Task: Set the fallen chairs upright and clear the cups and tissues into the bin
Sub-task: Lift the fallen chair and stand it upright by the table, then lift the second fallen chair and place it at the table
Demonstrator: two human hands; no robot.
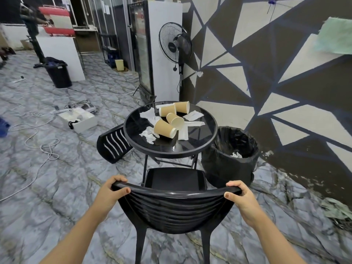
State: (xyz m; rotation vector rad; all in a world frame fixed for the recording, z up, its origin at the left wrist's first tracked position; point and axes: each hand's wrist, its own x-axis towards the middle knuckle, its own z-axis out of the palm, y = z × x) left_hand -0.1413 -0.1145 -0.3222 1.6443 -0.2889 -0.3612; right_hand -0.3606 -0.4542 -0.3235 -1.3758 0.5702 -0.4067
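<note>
My left hand (112,193) and right hand (241,195) grip the two ends of the top rail of a black plastic chair (173,206), fingers (119,179) curled over the rail and thumbs pressed against its near side, so both hands are closed around it. The chair stands on its legs on the marbled floor (57,197), its seat facing the round glass-topped bench (170,149) just ahead; by my reckoning this one is up, or within a nudge of its place. A second chair (114,143) lies tipped on the floor at the bench's left edge, its slatted back showing, and still has to be righted. None of the clearing on the bench looks begun: four paper cups (164,128) lie on their sides near the middle of the glass, touching or close together, amid crumpled and flat tissues (150,136) scattered around and under them. The lined black bin (230,157) sits on the floor just right of the bench, near the painted wall, with a scrap of white paper visible inside. A standing fan (176,42) is behind the bench, and another dark bin (58,73) stands well apart at the far left. I judge roughly one chair done, one chair and all the bench litter left.
</note>
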